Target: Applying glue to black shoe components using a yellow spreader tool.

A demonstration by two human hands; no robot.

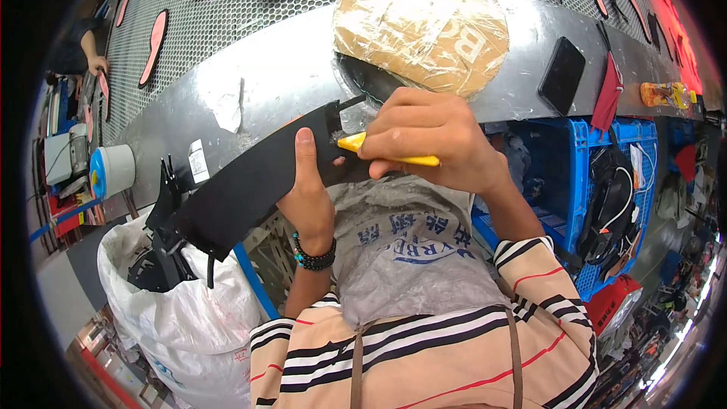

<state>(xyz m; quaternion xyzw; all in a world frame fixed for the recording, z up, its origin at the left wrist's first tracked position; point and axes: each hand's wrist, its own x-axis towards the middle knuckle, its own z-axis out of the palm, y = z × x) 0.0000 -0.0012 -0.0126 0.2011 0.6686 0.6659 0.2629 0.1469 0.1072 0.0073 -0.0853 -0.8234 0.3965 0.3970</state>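
My left hand (308, 191) grips a long black flat piece (242, 178) near its right end, thumb on top and fingers underneath. The piece slants from the lower left up to the table's edge, with narrow straps at its ends. Between the fingers of my right hand (432, 134) is a yellow-handled tool (413, 157). Its tip meets the right end of the black piece; greyish matter shows there, and I cannot make out the tip's kind. Just beyond my right hand, a round tape-wrapped cardboard cover (420, 23) lies partly over a dark bowl (367, 79).
A perforated belt (295, 11) carries pink-and-black pieces (155, 45) along the far side. On the metal edge rest a phone (562, 76) and a bottle (666, 95). A white sack (182, 326) of black pieces stands left, blue crates (579, 204) right. Another person's hand (98, 65) is far left.
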